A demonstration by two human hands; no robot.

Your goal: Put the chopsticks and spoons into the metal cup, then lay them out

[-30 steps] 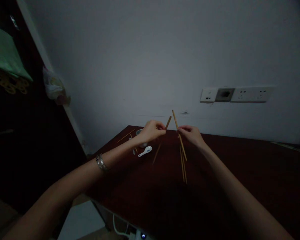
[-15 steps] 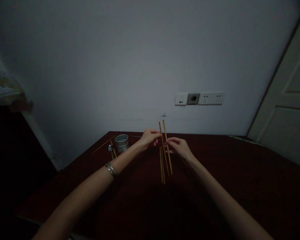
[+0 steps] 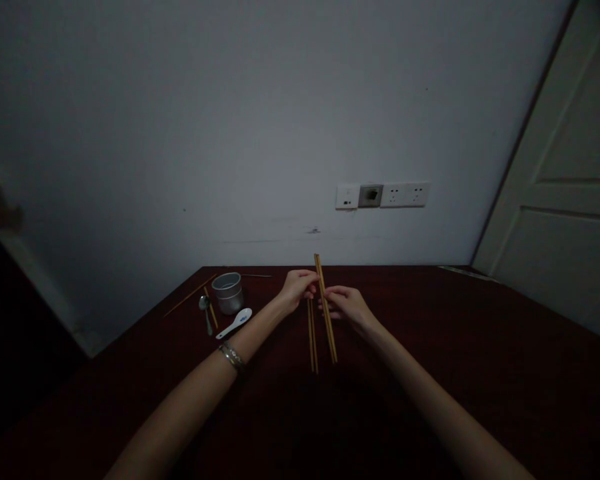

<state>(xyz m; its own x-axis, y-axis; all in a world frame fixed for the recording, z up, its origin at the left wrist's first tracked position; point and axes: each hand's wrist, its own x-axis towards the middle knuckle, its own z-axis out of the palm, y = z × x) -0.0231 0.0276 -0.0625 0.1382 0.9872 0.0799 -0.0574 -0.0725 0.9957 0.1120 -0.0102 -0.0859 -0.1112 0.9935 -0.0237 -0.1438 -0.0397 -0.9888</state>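
A: Hand status?
B: Both gripping. Left hand (image 3: pixel 299 285) pinches the held chopsticks (image 3: pixel 331 337) toward their top; right hand (image 3: pixel 349 307) has them a bit lower, thumb and fingertips on the shafts.
A: One stick or two?
B: Two, side by side, tilted, tops leaning left. They're over the middle of the desk (image 3: pixel 405 380). Can't tell if the bottom ends touch it.
A: Anything right next to them?
B: Second chopstick pair (image 3: pixel 313 343), just left of the held ones, top ends by the left hand. Nearly parallel, slight gap between the two.
A: Left side of the desk?
B: Metal cup (image 3: pixel 229 298), upright. White spoon (image 3: pixel 237 321) just in front, near the left forearm. Metal spoon (image 3: pixel 205 304) left of the cup, short stick (image 3: pixel 211 310) beside it. Long thin stick (image 3: pixel 190 295) along the left edge.
A: Back wall?
B: Socket panel (image 3: pixel 405 195), right of the hands.
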